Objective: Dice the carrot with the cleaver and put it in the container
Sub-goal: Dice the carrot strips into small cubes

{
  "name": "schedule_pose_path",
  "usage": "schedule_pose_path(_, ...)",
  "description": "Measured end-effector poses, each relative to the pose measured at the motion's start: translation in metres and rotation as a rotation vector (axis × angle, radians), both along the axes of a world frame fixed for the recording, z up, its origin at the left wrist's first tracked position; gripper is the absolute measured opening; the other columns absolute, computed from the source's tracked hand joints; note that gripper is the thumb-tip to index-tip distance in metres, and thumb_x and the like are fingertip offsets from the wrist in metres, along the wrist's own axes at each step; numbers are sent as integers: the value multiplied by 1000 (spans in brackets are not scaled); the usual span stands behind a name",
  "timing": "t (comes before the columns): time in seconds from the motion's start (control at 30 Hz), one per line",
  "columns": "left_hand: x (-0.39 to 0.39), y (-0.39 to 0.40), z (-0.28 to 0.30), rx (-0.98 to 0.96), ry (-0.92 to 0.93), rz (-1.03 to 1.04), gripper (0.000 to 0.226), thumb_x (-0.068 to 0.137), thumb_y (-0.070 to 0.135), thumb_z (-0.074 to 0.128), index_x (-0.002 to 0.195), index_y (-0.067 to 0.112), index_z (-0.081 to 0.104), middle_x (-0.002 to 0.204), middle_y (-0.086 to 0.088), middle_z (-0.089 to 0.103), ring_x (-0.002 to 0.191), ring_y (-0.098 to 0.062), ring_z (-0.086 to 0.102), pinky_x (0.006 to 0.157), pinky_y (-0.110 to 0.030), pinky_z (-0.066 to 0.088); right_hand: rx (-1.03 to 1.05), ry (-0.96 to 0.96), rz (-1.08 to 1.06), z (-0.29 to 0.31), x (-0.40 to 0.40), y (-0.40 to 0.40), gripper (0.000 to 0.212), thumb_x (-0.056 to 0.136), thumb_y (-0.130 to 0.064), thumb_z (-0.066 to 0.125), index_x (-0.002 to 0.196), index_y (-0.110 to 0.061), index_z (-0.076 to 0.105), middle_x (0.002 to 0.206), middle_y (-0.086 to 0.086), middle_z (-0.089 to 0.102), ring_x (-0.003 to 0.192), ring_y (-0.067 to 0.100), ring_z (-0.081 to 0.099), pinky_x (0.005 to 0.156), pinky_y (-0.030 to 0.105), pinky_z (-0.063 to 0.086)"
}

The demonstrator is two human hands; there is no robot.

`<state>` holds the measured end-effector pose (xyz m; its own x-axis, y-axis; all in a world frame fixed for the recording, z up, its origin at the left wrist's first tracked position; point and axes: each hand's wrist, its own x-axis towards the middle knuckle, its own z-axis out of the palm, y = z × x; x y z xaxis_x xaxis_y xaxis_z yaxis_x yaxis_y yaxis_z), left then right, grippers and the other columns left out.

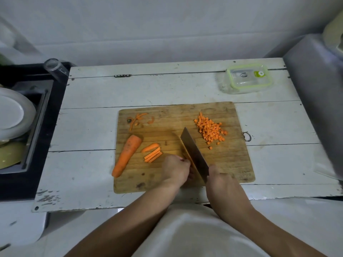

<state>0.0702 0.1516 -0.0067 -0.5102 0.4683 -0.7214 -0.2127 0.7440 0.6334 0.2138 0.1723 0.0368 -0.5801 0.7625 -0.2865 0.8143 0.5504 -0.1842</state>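
A wooden cutting board (213,164) lies on the white table. On its left lies a large carrot piece (126,154), with several carrot sticks (152,153) beside it. A heap of diced carrot (210,130) sits on the board's right. My right hand (220,180) grips the handle of the cleaver (194,153), whose blade points away from me over the board's middle. My left hand (175,171) has its fingers curled against the left face of the blade; what it holds down is hidden. A clear container (246,79) with a green-rimmed lid stands at the back right.
Carrot peelings (137,119) lie on the board's back left. A black sink (27,127) with plates (13,114) is at the left, with a glass (54,68) on its edge. A grey box (315,101) borders the table's right side.
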Motion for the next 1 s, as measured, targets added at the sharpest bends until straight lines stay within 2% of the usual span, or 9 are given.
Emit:
schedule_pose_path(0.07,0,1,-1,15,-44,37,23,98,13,63,78,8,73,66,-6,74,61,-23,74,69,-46,65,25,-31,29,0,3,-3,28,73,4,69,88,-13,53,54,6,57,40,27,52,41,26,26)
schedule_pose_path(0.23,-4,1,-1,18,-138,80,14,98,14,64,91,6,73,75,-10,77,68,-25,76,70,-45,65,91,-127,40,4,11,4,29,73,-4,72,88,-19,51,54,2,56,39,28,52,39,28,24)
schedule_pose_path(0.33,-3,2,-1,13,-118,68,10,97,13,64,92,7,71,73,-11,76,67,-25,76,66,-41,65,50,-195,108,7,17,9,29,81,-5,64,100,-21,49,66,2,63,51,25,60,45,31,31)
schedule_pose_path(0.47,-2,4,-2,8,-92,84,11,97,10,64,87,8,68,71,-11,74,64,-26,74,57,-33,59,74,-225,200,11,20,12,53,53,-3,81,95,-15,52,52,2,57,38,21,54,44,25,21)
schedule_pose_path(0.57,0,4,1,2,-62,82,13,98,11,63,86,11,67,73,-10,74,67,-24,73,55,-30,57,-9,-199,241,12,17,14,41,80,-7,67,113,-15,44,82,5,68,66,23,67,54,28,33)
schedule_pose_path(0.67,0,5,-1,-18,-23,75,14,96,12,65,83,11,70,72,-8,75,68,-24,74,59,-34,61,37,-184,266,6,0,16,42,79,-7,69,110,-14,41,81,4,69,68,24,70,52,29,36)
schedule_pose_path(0.77,1,3,0,-15,-1,63,19,95,17,67,78,12,73,72,-7,75,70,-26,73,65,-38,63,-13,-86,153,-2,-21,25,21,98,-11,45,118,-17,41,91,9,70,83,33,70,62,37,46)
schedule_pose_path(0.87,1,0,2,8,-82,82,21,99,14,62,79,11,68,66,-9,72,62,-27,71,59,-36,60,-55,21,45,-3,-13,38,11,102,-18,40,113,-19,42,90,10,68,80,35,66,64,40,49)
schedule_pose_path(1.0,2,0,4,10,-114,98,15,100,14,62,88,9,68,68,-12,73,65,-29,74,69,-45,65,-47,38,83,1,16,29,10,101,-17,43,110,-20,45,90,7,68,77,31,66,66,41,54)
